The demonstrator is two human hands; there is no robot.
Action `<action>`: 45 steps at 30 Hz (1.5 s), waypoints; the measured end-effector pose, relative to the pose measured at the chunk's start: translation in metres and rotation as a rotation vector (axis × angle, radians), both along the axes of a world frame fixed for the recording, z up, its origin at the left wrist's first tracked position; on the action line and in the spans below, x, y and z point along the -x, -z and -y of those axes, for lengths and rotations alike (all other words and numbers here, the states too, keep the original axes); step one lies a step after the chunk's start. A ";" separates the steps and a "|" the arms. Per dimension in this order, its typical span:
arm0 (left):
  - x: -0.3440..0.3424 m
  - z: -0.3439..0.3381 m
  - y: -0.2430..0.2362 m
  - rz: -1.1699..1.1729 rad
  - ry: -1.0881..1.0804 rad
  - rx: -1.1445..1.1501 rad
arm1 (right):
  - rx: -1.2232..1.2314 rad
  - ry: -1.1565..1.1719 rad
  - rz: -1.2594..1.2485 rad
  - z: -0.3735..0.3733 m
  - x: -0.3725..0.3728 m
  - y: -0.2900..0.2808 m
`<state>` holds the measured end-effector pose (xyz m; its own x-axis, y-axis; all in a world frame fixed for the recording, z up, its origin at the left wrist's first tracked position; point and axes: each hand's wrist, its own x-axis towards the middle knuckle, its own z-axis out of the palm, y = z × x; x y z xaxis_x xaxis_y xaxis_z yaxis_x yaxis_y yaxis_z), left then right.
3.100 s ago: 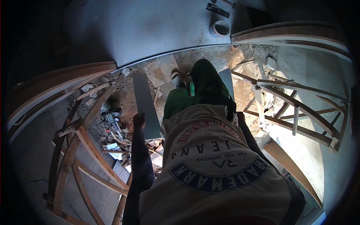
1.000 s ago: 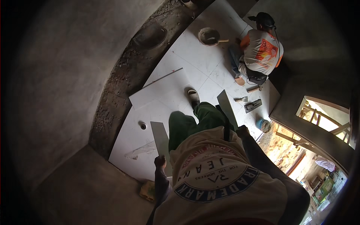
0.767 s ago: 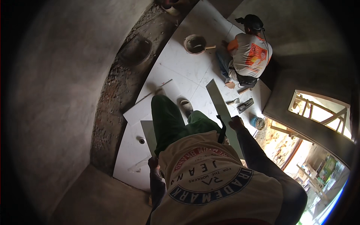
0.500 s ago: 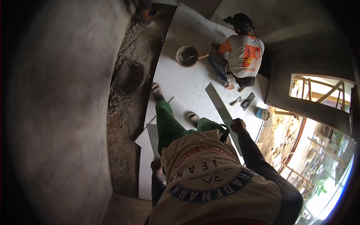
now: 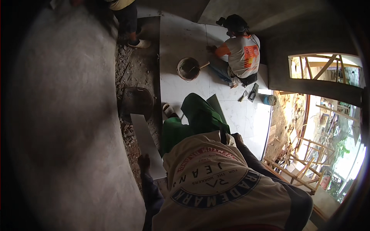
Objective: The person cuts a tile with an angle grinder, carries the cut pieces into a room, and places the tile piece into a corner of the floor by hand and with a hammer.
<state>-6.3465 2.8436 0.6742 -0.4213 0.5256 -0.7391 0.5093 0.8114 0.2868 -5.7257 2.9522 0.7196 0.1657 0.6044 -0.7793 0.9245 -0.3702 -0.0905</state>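
At the lower left my left hand [image 5: 144, 161] is closed on the edge of a long, narrow, pale tile strip [image 5: 147, 144], which slants over the bare dirt and reaches a dark bucket. Beside my right hip is my right hand [image 5: 237, 138], partly covered by my arm and clothing, closed on a second tile strip [image 5: 217, 106]. Only that strip's far end shows past my green trouser leg. My bent right knee hides the floor tiles beneath it.
A co-worker [image 5: 243, 54] squats on the white tiled floor [image 5: 177, 88], near a mortar bucket [image 5: 188, 69], trowels [image 5: 253, 93] and a blue pail [image 5: 269, 100]. Another person's leg [image 5: 129, 23] stands at the top left. The dark bucket [image 5: 137, 103] sits on rubble along the wall.
My left hand has swung its strip outward over the dirt. The right-hand strip has come closer to my body, behind my raised knee. Another person has stepped farther into view at the top left.
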 end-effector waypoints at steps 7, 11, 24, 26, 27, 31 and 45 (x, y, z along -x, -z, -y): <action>0.064 -0.143 -0.023 -0.040 0.201 -0.042 | 0.027 0.227 -0.052 -0.064 0.066 -0.003; 0.077 -0.237 -0.048 -0.021 0.289 -0.081 | 0.060 0.248 -0.040 -0.123 0.099 -0.006; 0.077 -0.529 -0.125 0.079 0.402 -0.112 | 0.136 0.331 0.005 -0.350 0.134 -0.011; 0.076 -0.570 -0.141 0.081 0.444 -0.112 | 0.116 0.310 0.018 -0.372 0.139 -0.014; 0.077 -0.588 -0.147 0.076 0.479 -0.128 | 0.102 0.291 0.037 -0.381 0.143 -0.016; 0.094 -0.653 -0.149 0.092 0.623 -0.226 | 0.109 0.305 0.044 -0.412 0.164 -0.018; 0.095 -0.906 -0.103 0.211 0.830 -0.322 | 0.082 0.632 0.123 -0.448 0.266 -0.028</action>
